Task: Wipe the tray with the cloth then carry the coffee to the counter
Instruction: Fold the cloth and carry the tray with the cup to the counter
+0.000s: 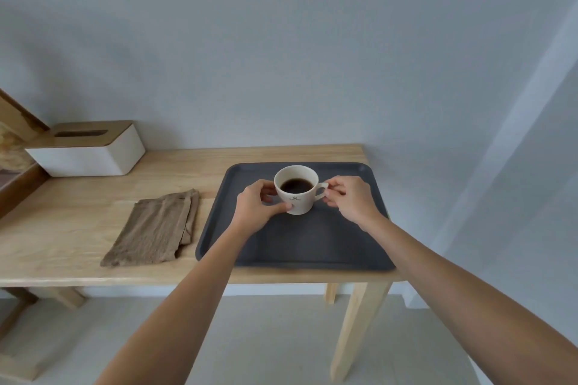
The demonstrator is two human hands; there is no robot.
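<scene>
Coffee cup [296, 189] on dark tray [312, 244], clasped at body by left hand [255, 208], pinched at handle by right hand [350, 197]; folded cloth [153, 228] beside tray (apparently set down). Carrying step; next, level lift toward counter.

Bare forearms, no sleeves; left hand [257, 206], right hand [350, 197].

Cup [297, 194] logo too small to read; tray [312, 244] under cup hidden; lifted or resting, maybe unclear.
</scene>
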